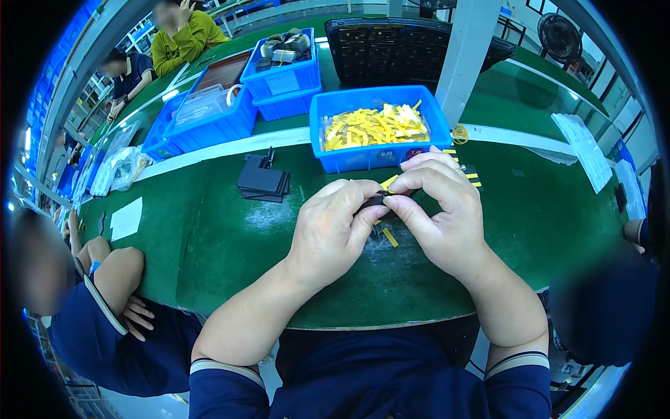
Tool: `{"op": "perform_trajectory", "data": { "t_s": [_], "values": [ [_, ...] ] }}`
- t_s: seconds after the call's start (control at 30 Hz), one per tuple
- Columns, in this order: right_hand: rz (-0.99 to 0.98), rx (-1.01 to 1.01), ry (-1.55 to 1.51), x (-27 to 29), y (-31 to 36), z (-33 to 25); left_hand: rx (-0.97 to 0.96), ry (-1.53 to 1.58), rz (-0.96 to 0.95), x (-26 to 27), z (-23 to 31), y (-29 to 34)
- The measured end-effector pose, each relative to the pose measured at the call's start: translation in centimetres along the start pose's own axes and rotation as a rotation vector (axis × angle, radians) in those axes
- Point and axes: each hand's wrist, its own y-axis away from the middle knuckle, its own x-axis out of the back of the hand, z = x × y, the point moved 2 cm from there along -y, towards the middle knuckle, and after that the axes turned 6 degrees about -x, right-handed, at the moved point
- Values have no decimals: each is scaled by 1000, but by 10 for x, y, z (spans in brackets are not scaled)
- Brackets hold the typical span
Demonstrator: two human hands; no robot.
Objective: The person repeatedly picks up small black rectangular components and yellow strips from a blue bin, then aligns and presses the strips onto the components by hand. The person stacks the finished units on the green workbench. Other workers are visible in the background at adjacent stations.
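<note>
Between my two hands is a small black part (374, 202), mostly covered by my fingers. My left hand (331, 227) pinches its left side with thumb and forefinger. From the right, my right hand (441, 213) closes thumb and forefinger on the same part, with a bit of yellow strip (388, 183) showing at the fingertips. Below my fingers a loose yellow strip (389, 238) lies on the green table (230, 269). To the left sits a stack of flat black pieces (264, 183). Just beyond my hands stands a blue bin (349, 162) heaped with yellow strips (373, 127).
More blue bins (283, 85) stand at the back left, one holding dark parts. A grey post (466, 63) rises behind the yellow strips' bin, beside a large black tray (391, 52). People sit close on my left (115, 335) and right (604, 300).
</note>
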Motion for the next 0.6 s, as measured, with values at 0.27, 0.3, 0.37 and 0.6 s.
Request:
{"op": "perform_trajectory", "data": {
  "t_s": [0.27, 0.3, 0.37, 0.6],
  "values": [
    [-57, 189, 75, 5, -2, -3, -34, 36, -61, 0, 2, 0],
    [-55, 201, 66, 6, -2, -5, -26, 67, -57, -1, 4, 0],
    [-52, 226, 50, 8, -3, -8, -8, 112, -43, 0, 6, 0],
    [44, 153, -5, 3, -2, -3, 202, 256, -21, 3, 5, 3]
  ]
}}
